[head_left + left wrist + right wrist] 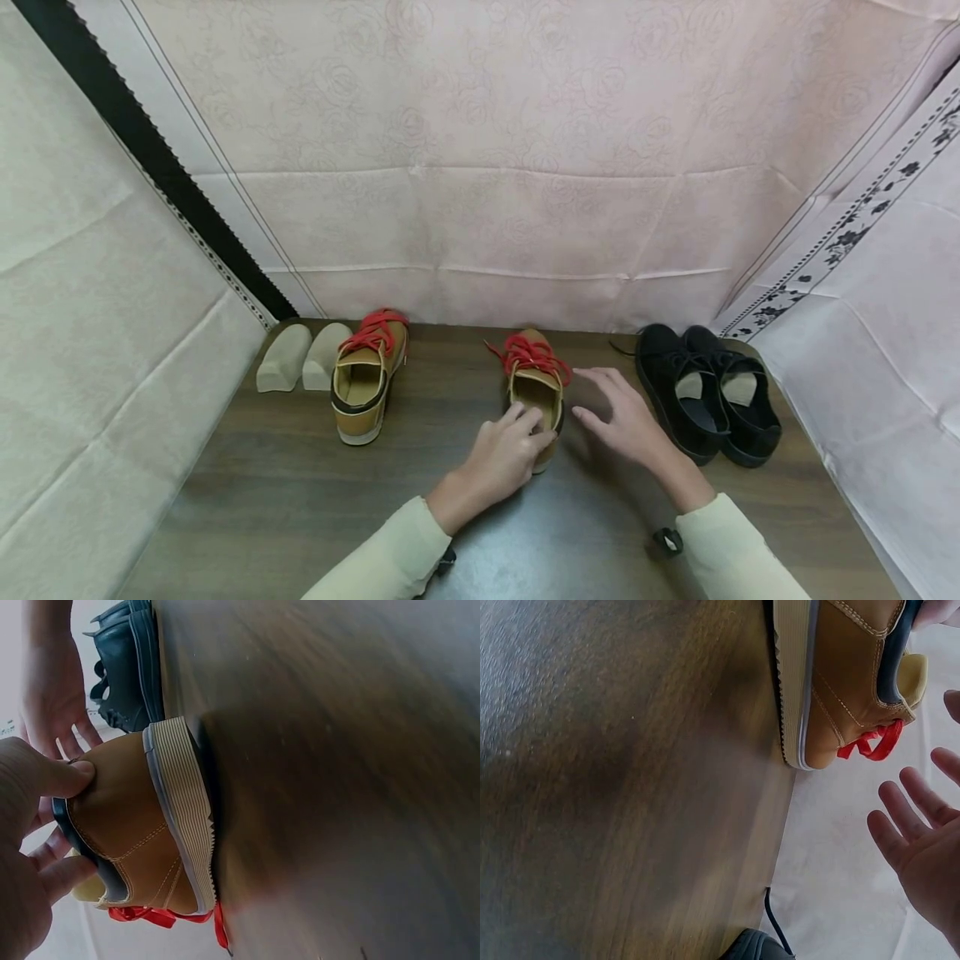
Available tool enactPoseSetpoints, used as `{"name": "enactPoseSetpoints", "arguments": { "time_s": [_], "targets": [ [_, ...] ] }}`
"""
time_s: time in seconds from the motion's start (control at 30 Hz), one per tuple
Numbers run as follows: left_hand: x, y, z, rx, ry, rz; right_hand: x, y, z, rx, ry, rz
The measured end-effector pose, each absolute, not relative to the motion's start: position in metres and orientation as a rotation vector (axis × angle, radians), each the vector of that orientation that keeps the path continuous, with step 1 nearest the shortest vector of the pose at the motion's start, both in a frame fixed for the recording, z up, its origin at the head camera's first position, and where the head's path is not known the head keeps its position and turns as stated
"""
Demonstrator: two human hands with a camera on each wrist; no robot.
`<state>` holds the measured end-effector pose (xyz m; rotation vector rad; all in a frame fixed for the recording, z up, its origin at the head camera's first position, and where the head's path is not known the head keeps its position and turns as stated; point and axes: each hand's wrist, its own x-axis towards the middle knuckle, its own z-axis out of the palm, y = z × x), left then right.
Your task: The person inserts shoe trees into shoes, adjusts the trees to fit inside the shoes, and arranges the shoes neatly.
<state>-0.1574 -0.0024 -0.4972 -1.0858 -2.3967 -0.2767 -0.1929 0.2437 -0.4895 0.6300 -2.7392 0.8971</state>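
A tan shoe with red laces point(552, 392) stands at the middle of the floor, toe toward the back wall. My left hand point(510, 446) holds it by the heel collar; in the left wrist view the thumb point(73, 777) lies on the outside of the heel, fingers over the dark collar edge. To the right of this shoe my right hand point(621, 417) hovers with fingers spread, holding nothing, close to the laces but apart from them. Its matching tan shoe point(367, 383) stands further left, laces loosely gathered on top.
Two cream shoe-shaped inserts point(285, 360) stand at the far left by the wall. A pair of black shoes point(667, 375) with pale inserts inside sits at the right, one lace trailing. Pale cloth walls point(480, 217) enclose the brown wood-look floor point(285, 500).
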Motion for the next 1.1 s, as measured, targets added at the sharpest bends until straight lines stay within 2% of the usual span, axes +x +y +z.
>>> {"name": "enactPoseSetpoints", "arguments": {
  "time_s": [0.63,1.1],
  "targets": [
    [-0.144,0.011,-0.494,-1.081,-2.400,-0.182,-0.183,0.243,-0.493,0.559,-2.700,1.012],
    [-0.143,0.004,-0.495,-1.088,-2.365,-0.252,-0.185,0.226,-0.493,0.474,-2.642,1.107]
  ]
}}
